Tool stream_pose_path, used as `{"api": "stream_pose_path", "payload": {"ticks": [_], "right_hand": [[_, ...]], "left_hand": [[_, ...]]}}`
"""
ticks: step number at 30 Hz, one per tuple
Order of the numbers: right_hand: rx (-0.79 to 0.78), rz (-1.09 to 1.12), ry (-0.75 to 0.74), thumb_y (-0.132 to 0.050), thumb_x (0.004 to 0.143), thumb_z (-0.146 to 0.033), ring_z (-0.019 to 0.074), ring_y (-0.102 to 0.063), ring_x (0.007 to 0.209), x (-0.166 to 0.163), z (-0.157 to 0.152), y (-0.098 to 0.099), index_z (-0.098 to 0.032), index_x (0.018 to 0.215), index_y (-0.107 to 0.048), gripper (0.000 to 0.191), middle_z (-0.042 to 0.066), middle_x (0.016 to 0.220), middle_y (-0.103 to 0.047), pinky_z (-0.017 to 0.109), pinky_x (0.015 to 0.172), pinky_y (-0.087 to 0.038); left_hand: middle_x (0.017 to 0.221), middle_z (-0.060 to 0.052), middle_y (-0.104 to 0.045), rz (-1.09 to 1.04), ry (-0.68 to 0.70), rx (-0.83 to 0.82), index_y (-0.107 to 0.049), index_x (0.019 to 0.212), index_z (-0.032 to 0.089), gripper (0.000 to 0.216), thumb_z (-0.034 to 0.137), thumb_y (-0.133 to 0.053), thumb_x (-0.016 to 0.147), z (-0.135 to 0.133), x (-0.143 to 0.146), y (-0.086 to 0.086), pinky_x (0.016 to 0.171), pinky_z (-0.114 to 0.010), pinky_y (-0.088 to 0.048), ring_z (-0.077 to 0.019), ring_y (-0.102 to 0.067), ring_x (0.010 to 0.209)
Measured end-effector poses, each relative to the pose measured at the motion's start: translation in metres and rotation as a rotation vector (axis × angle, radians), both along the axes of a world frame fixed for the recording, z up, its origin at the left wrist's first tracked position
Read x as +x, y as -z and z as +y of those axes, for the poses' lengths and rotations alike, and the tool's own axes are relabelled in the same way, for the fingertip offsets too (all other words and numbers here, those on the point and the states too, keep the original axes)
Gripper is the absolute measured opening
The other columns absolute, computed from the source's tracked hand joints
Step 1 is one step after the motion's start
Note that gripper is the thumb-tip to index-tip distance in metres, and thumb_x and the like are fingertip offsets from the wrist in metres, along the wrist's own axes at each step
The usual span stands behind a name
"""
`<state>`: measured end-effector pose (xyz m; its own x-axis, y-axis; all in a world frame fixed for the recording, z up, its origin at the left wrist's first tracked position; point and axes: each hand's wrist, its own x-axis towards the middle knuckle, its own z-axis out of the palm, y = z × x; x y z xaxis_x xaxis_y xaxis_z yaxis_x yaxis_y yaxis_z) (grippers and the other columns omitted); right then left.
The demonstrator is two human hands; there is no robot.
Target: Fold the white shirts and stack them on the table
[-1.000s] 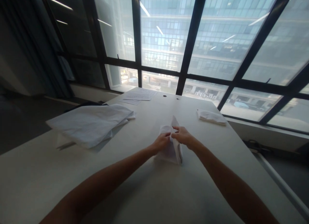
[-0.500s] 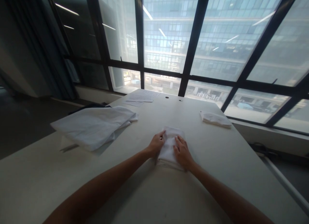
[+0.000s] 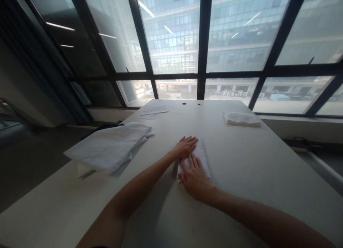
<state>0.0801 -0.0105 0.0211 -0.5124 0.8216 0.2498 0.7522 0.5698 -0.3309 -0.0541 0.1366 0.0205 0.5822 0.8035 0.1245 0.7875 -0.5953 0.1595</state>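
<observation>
A small folded white cloth (image 3: 203, 158) lies flat in the middle of the white table (image 3: 241, 176). My left hand (image 3: 184, 147) rests flat on its far end with the fingers stretched out. My right hand (image 3: 195, 178) lies flat on its near end, fingers spread and pointing away from me. Both palms press down on the cloth and neither hand grips anything.
A loose pile of white cloths (image 3: 109, 150) lies at the left of the table. Another folded white cloth (image 3: 242, 118) sits at the far right. Paper sheets (image 3: 154, 109) lie near the far edge, by the large windows (image 3: 203, 34).
One second ago both hands pinched the cloth, part of it standing up. They laid it down, and now both lie flat on it. The view has shifted too.
</observation>
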Motion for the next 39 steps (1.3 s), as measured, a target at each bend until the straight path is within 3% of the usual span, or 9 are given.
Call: {"api": "stream_pose_path", "payload": {"ticks": [5,9,13,17,23,25,28,31,39], "right_hand": [[-0.043,0.008,-0.308,-0.040,0.105,-0.049,0.0352,-0.012,0.156,0.001,-0.031,0.001,-0.018,0.154,-0.046,0.058,0.014,0.167,-0.026,0.062,0.125,-0.010],[-0.088,0.032,-0.380,-0.043,0.104,-0.052,0.0292,-0.019,0.156,0.009,-0.041,-0.002,-0.011,0.157,-0.038,0.067,0.015,0.164,-0.034,0.050,0.128,-0.013],[-0.034,0.046,-0.390,-0.047,0.104,-0.045,0.0266,-0.032,0.151,0.018,-0.043,-0.002,-0.012,0.151,-0.048,0.058,0.014,0.155,-0.049,0.045,0.127,-0.017],[0.036,0.033,-0.214,-0.049,0.102,-0.033,0.0272,-0.058,0.123,0.051,-0.024,-0.002,-0.016,0.107,-0.074,0.031,0.014,0.116,-0.072,0.042,0.115,-0.036],[0.061,-0.021,0.296,-0.040,0.104,-0.036,0.0211,-0.063,0.073,0.130,0.045,-0.006,-0.020,0.073,-0.068,0.044,0.009,0.074,-0.067,0.030,0.075,-0.044],[0.104,0.048,0.373,-0.040,0.103,-0.034,0.0217,-0.064,0.075,0.142,0.059,-0.007,-0.020,0.080,-0.070,0.041,0.009,0.077,-0.069,0.031,0.076,-0.045],[0.182,0.160,0.241,-0.037,0.102,-0.028,0.0254,-0.064,0.107,0.142,0.065,-0.005,-0.018,0.115,-0.071,0.038,0.013,0.111,-0.072,0.037,0.096,-0.046],[0.148,0.099,0.023,-0.037,0.103,-0.029,0.0261,-0.044,0.142,0.136,0.066,0.002,-0.018,0.148,-0.053,0.049,0.013,0.151,-0.054,0.046,0.119,-0.032],[0.021,-0.064,0.221,-0.030,0.107,-0.044,0.0282,-0.021,0.155,0.155,0.089,0.027,-0.015,0.157,-0.039,0.059,0.014,0.165,-0.031,0.056,0.124,-0.012]], "left_hand": [[0.161,-0.012,-0.042,-0.019,-0.117,0.077,-0.039,0.157,0.019,0.054,0.039,-0.029,0.108,-0.001,-0.015,0.015,0.123,-0.050,-0.024,-0.0253,-0.035,0.150],[0.147,-0.018,-0.057,-0.161,-0.175,0.104,-0.049,0.148,0.008,0.050,0.029,-0.033,0.105,0.007,-0.019,0.019,0.118,-0.042,-0.035,-0.0236,-0.051,0.137],[0.127,-0.013,-0.070,-0.372,-0.289,0.093,-0.065,0.133,0.012,0.042,0.028,-0.043,0.101,0.013,-0.029,0.017,0.110,-0.036,-0.043,-0.0230,-0.061,0.121],[0.105,-0.008,-0.076,-0.537,-0.455,0.027,-0.074,0.115,0.018,0.030,0.030,-0.055,0.095,0.009,-0.039,0.010,0.092,-0.030,-0.051,-0.0202,-0.069,0.097],[0.064,0.003,-0.062,-0.500,-0.428,-0.050,-0.074,0.113,0.018,0.029,0.031,-0.060,0.090,-0.006,-0.034,-0.003,0.067,-0.025,-0.047,-0.0146,-0.059,0.061],[0.070,0.000,-0.066,-0.421,-0.409,0.035,-0.075,0.107,0.019,0.026,0.029,-0.057,0.092,-0.011,-0.027,-0.008,0.075,-0.029,-0.050,-0.0172,-0.063,0.069],[0.113,-0.010,-0.072,-0.328,-0.290,0.217,-0.069,0.125,0.019,0.035,0.026,-0.050,0.097,-0.021,-0.012,-0.012,0.102,-0.037,-0.047,-0.0230,-0.064,0.109],[0.155,-0.012,-0.048,-0.163,-0.085,0.189,-0.048,0.150,0.021,0.049,0.033,-0.043,0.103,-0.031,0.002,-0.005,0.121,-0.045,-0.030,-0.0258,-0.042,0.144],[0.169,-0.011,-0.021,0.070,0.074,0.135,-0.033,0.160,0.032,0.069,0.063,-0.046,0.100,-0.051,0.011,0.012,0.123,-0.063,-0.015,-0.0392,-0.010,0.156]]}}
